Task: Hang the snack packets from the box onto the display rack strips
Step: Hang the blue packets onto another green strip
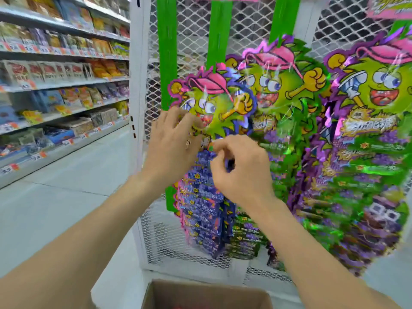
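Note:
A green and purple snack packet point(214, 101) with a cartoon face hangs at the top of the left green display strip point(166, 52). My left hand point(171, 143) holds its lower left edge with bent fingers. My right hand point(238, 168) pinches a small purple part of a packet just below it, beside a green clip. Several purple packets point(200, 204) hang in a stack under my hands. The cardboard box point(207, 293) stands open at the bottom of the view; its contents are mostly hidden.
Two more strips to the right carry several of the same packets point(367, 152). A white wire mesh rack point(191, 239) stands behind them. Store shelves point(62, 85) with goods line the left, with pale floor point(66, 186) between.

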{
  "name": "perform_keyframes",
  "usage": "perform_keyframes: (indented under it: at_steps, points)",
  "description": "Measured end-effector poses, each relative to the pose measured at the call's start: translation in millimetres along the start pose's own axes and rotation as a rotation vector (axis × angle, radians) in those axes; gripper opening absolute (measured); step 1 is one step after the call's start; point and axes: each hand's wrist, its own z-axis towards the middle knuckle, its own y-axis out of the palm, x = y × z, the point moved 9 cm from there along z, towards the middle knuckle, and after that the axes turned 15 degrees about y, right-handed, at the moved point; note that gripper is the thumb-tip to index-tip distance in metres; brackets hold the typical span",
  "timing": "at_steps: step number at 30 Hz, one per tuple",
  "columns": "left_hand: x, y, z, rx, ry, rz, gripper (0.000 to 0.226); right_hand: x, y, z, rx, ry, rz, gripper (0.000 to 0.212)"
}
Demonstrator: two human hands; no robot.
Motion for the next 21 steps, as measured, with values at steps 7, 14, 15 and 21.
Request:
perform_keyframes:
  at_steps: [7,14,15,21]
  points:
    - [55,115,-228,-1.055,-0.101,-0.420,0.008,133,134,-273,-1.013,0.622,-0.272,0.020]
    - [92,143,-356,-1.540,0.006,-0.389,0.020,204,173,-492,-1.420,1.037,-0.439,0.023]
    - [92,145,-366,-1.560,-0.011,-0.414,0.019,212,173,-518,-1.385,1.129,-0.442,0.024]
    - [80,154,-407,-1.714,-0.056,-0.348,0.021,210,186,-577,-1.230,1.404,-0.213,0.024]
